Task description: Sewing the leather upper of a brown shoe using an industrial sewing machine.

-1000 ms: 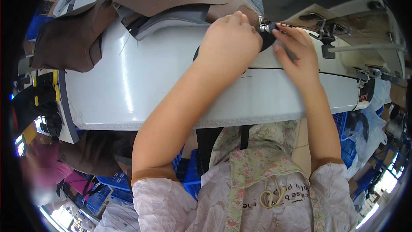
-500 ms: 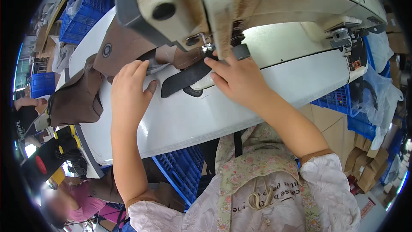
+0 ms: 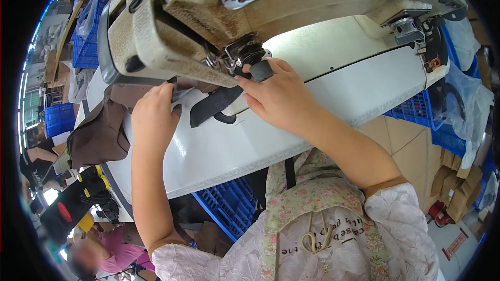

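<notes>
An industrial sewing machine [image 3: 192,31] overhangs the white tabletop. Close to its needle area, my right hand [image 3: 284,96] is closed on a black strip [image 3: 216,105]; its near end, curved and fuzzy-edged, lies free on the table. A dark curled end of material stands up between my fingers. My left hand [image 3: 153,112] rests beside the machine head, fingers stretched over the edge of a brown leather-like piece [image 3: 99,127], thumb apart from them. The piece droops over the left of the table. The machine head hides part of it and the exact stitching spot.
Blue crates stand under the table [image 3: 226,203], at the far left [image 3: 60,119] and at the right [image 3: 411,109]. Clear plastic bags [image 3: 463,109] and cardboard [image 3: 458,187] are stacked on the right. Another person in pink [image 3: 117,247] sits at the lower left.
My view has shifted, so the machine head now covers more of the brown piece. The black strip's far end now shows as a curled dark end by my right fingers. Both hands keep their places.
</notes>
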### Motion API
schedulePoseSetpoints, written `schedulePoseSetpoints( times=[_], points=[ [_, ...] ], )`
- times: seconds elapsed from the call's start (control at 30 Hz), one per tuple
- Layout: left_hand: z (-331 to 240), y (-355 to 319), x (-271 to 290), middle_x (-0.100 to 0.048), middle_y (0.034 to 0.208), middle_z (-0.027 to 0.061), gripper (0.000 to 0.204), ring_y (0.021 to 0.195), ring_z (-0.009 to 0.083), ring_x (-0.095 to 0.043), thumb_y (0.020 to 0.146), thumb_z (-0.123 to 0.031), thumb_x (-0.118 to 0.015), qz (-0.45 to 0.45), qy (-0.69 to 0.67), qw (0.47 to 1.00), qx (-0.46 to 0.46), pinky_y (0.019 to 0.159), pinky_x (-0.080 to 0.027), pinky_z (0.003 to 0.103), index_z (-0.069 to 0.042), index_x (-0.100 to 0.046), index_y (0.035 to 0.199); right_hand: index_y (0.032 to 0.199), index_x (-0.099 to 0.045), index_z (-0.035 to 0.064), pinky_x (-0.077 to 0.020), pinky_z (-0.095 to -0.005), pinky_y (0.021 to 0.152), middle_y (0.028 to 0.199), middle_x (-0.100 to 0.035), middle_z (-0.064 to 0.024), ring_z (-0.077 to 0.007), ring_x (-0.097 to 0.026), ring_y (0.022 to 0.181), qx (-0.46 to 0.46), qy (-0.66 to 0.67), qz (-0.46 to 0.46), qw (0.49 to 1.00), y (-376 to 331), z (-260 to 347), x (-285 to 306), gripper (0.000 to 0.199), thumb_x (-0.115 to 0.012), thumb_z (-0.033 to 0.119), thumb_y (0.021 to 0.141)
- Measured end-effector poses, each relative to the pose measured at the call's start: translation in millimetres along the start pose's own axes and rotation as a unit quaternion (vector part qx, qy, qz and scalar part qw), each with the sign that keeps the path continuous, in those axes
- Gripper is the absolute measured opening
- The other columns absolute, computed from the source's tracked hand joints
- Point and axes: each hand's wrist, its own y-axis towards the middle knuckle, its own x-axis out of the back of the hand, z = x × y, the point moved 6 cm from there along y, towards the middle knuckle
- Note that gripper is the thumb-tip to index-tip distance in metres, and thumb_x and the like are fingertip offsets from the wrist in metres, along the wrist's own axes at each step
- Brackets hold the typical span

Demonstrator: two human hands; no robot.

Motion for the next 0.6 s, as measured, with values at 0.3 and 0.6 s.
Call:
schedulePoseSetpoints(
  times=[0.3,0.6],
  points=[
    [22.5,19.7,14.9,-0.067,0.102,0.0206,0.022,0.100,0.0416,-0.061,0.081,-0.010,-0.059,0.137,0.016,0.989,0.053,0.088,-0.048,0.048,-0.005,-0.069,0.100,0.093,-0.070,0.0066,-0.0443,-0.0407,0.096,0.105,-0.061,-0.0072,-0.0242,-0.057,0.110,0.007,-0.006,-0.010,1.000,-2.2,-1.0,-2.5,0.017,-0.069,0.012,0.077],
    [-18.0,42.9,33.3,-0.068,0.112,0.0159,0.033,0.104,0.0336,-0.064,0.082,-0.016,-0.064,-0.060,0.036,0.986,-0.149,0.093,-0.049,0.045,-0.010,-0.068,0.114,0.093,-0.070,0.0065,-0.0450,-0.0374,0.095,0.102,-0.061,-0.0057,-0.0223,-0.057,0.107,0.008,0.025,-0.060,0.998,-4.3,-3.9,1.2,0.022,-0.071,0.013,0.073]
  ],
)
